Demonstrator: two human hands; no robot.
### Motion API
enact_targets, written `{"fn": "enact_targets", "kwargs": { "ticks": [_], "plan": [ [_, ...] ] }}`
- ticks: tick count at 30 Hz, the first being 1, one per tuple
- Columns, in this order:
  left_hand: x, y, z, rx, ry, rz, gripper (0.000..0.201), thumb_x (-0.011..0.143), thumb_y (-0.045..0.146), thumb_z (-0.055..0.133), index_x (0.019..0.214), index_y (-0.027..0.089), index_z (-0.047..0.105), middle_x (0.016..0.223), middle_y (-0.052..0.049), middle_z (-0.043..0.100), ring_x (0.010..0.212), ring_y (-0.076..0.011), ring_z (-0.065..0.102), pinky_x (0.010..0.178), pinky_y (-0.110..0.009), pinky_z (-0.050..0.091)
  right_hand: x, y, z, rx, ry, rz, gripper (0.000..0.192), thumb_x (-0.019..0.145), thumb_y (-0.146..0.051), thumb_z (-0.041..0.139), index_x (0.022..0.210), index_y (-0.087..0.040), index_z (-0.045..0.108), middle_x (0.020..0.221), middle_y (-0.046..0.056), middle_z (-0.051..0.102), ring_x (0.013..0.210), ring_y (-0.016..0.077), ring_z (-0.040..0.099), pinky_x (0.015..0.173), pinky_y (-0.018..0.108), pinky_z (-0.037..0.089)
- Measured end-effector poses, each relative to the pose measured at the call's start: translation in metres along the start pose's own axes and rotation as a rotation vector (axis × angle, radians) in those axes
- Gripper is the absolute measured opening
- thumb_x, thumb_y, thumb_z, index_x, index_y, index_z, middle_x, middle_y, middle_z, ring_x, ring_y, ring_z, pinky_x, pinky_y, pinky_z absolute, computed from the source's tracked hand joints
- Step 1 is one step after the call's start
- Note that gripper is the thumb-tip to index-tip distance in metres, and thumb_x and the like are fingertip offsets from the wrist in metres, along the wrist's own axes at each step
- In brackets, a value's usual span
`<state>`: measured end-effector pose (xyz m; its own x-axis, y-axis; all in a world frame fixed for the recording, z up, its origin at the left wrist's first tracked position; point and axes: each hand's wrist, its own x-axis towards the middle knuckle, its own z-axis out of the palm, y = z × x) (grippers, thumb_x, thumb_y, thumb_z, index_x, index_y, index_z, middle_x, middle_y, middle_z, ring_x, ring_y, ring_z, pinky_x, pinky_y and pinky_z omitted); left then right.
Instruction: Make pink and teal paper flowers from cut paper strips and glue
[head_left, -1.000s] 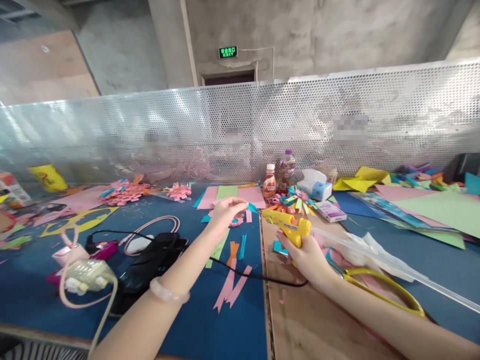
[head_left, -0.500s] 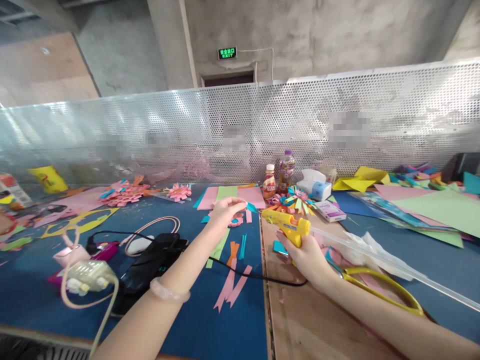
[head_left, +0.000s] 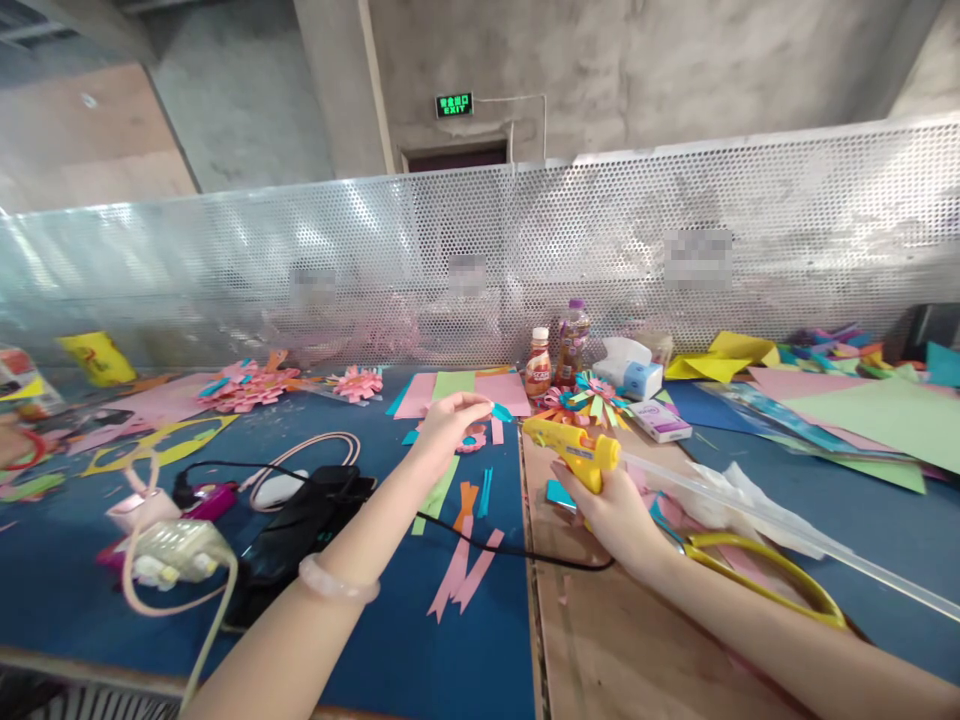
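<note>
Between the fingertips of my left hand [head_left: 452, 420] is a small blue paper piece [head_left: 502, 412], pinched at its left end. My right hand [head_left: 616, 510] is wrapped round the handle of a yellow hot glue gun [head_left: 571, 446]. Its nozzle points left, close to the blue paper's tip; whether they touch I cannot tell. A long clear glue stick [head_left: 757, 515] sticks out of the gun's back. Partly hidden behind my left hand lies a pink paper flower [head_left: 472, 440]. Nearer me on the blue table are pink paper strips [head_left: 478, 572] and an orange strip [head_left: 466, 505].
Yellow-handled scissors [head_left: 772, 560] lie under my right forearm. Left of my left arm are a black phone [head_left: 281, 545], a power strip [head_left: 176, 550] and cables. Two bottles [head_left: 538, 365] stand at the back beside a tissue pack [head_left: 630, 372]. Another person's hand [head_left: 13, 447] shows at the far left.
My two hands, the blue paper and the glue gun stay almost where they were. At the far left, the other person's hand has shifted slightly.
</note>
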<state>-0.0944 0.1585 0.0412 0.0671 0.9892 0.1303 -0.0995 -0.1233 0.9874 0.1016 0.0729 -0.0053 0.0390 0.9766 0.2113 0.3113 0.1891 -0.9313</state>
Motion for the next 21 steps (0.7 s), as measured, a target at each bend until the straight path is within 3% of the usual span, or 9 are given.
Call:
{"fn": "enact_targets", "kwargs": {
  "ticks": [8,21],
  "plan": [
    [-0.0019,0.0039,0.0001,0.018,-0.005,0.007,0.023,0.060,0.025,0.072,0.079,0.014,0.066,0.083,-0.006,0.065,0.081,-0.0165,0.061,0.070,-0.028,0.049,0.0013,0.0019,0.0002,-0.055,-0.005,0.011,0.036,0.079,-0.052,0.050,0.068,-0.017,0.051,0.046,-0.003,0.047,0.040,0.0136,0.048,0.040,0.023,0.037],
    [-0.0001,0.0030,-0.0002,-0.007,0.002,-0.009,0.023,0.059,0.023,0.072,0.079,0.013,0.066,0.080,-0.005,0.064,0.076,-0.0136,0.060,0.067,-0.025,0.048,0.0029,0.0033,-0.0001,-0.101,-0.021,0.039,0.037,0.079,-0.052,0.049,0.065,-0.018,0.049,0.044,-0.002,0.046,0.040,0.0136,0.046,0.040,0.023,0.033]
  ]
}}
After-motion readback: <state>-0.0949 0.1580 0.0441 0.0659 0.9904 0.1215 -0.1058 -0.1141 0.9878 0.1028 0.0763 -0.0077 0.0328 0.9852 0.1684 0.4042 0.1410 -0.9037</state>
